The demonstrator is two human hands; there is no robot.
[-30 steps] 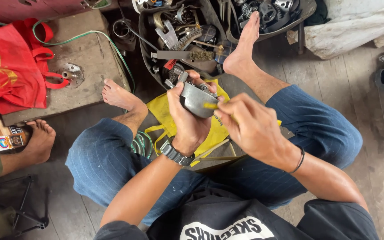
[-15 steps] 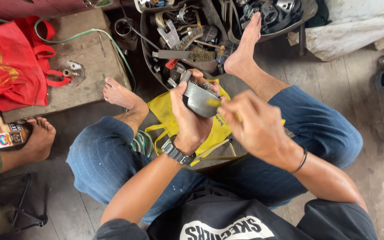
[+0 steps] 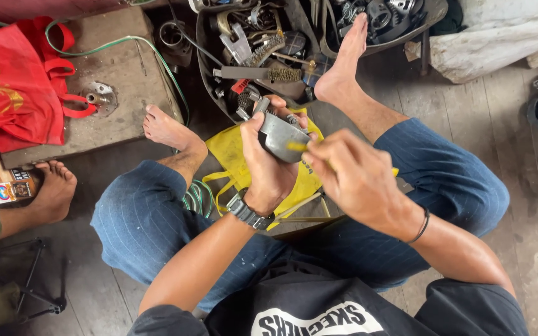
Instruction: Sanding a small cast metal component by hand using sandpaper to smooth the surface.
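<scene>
Person seated on the wooden floor (image 3: 512, 124), knees apart, bare feet forward. Left hand (image 3: 268, 163) raised over the lap, fingers wrapped tight around a grey metal part (image 3: 279, 135), boxy with a rounded edge, held above a yellow cloth bag (image 3: 235, 152) that lies between the legs. A dark watch (image 3: 248, 213) sits on that wrist.

Right hand (image 3: 357, 177) just beside the part, fingers pinched closed on a thin yellow tool (image 3: 298, 147); its tip meets the part's face. Tool blurred, kind unclear. Black band on the right wrist.

Ahead of the feet, a dark tray (image 3: 203, 68) crammed with metal tools and a wire brush (image 3: 263, 74). To the left, a flat block (image 3: 126, 81) with a green hose (image 3: 119, 42) running across it and a red bag (image 3: 10, 87) lying on it. Another person's bare foot (image 3: 52, 193) rests at far left.
</scene>
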